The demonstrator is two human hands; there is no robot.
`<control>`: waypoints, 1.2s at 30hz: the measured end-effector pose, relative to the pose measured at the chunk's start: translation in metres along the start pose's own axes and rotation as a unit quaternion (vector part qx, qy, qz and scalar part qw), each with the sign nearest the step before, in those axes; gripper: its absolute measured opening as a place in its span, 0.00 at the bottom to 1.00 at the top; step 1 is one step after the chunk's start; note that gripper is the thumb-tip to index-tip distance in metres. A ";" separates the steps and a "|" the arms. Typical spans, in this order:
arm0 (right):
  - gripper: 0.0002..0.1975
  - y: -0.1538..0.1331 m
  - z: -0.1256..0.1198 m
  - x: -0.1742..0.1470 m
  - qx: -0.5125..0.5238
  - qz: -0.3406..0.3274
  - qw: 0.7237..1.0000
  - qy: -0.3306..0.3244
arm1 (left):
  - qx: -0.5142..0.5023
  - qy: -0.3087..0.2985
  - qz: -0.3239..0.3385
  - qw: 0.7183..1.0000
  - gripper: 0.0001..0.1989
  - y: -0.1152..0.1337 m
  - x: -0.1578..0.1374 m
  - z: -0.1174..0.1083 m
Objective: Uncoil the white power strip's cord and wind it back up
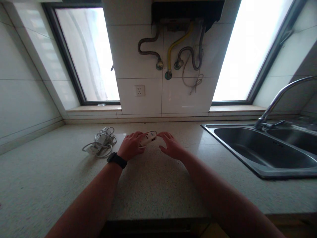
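A white power strip (pixel 149 136) lies at an angle on the counter in the middle of the head view. My left hand (pixel 132 145), with a black watch on its wrist, grips the strip's left end and hides that part. At the strip's right end is my right hand (pixel 171 145), thumb and fingers apart. Its index fingertip is close to the strip's corner; whether they touch I cannot tell. Part of a thin cord shows along the strip's far edge. To the left lies a second white power strip (pixel 93 148) with its grey-white cord (pixel 112 140) looped around it.
A steel double sink (pixel 257 170) with a tall faucet (pixel 279 96) is set into the speckled counter (pixel 153 188) on the right. On the tiled back wall are a socket (pixel 140 90) and several pipes, including a yellow hose (pixel 170 53), below a dark heater (pixel 187 13).
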State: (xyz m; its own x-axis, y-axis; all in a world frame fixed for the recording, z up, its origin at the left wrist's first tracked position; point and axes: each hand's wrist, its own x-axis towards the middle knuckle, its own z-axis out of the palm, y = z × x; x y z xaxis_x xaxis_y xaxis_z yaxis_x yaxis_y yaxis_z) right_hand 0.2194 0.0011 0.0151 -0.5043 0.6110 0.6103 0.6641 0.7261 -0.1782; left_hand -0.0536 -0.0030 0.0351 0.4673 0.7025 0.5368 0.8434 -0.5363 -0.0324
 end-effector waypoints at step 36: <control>0.40 -0.001 -0.008 0.003 0.007 0.109 0.981 0.158 | -0.412 0.114 -0.047 0.903 0.38 0.002 0.005 0.022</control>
State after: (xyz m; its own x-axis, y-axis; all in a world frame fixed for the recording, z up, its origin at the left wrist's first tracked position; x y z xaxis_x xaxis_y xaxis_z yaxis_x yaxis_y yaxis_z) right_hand 0.2214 -0.0007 0.0239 -0.1530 0.6256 0.7650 0.7279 0.5949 -0.3409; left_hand -0.0433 0.0095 0.0193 0.2581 0.6982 0.6677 0.3493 -0.7118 0.6093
